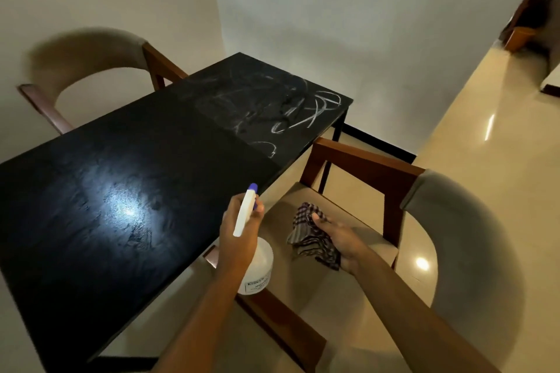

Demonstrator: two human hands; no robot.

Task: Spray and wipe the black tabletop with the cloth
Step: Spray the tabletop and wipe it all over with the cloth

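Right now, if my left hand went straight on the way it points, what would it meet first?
Probably the tabletop near its edge; the bottle in the left hand aims there, though depth is unclear.

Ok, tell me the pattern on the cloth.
The cloth is checked, dark and pale stripes crossing; head view shows it.

Print on the spray bottle (258,262) label (257,281) is unreadably blurred.

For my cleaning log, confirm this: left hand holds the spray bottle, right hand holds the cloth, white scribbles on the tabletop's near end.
No: the head view shows the white scribbles on the far end of the tabletop; left hand holds the spray bottle, right hand the cloth.
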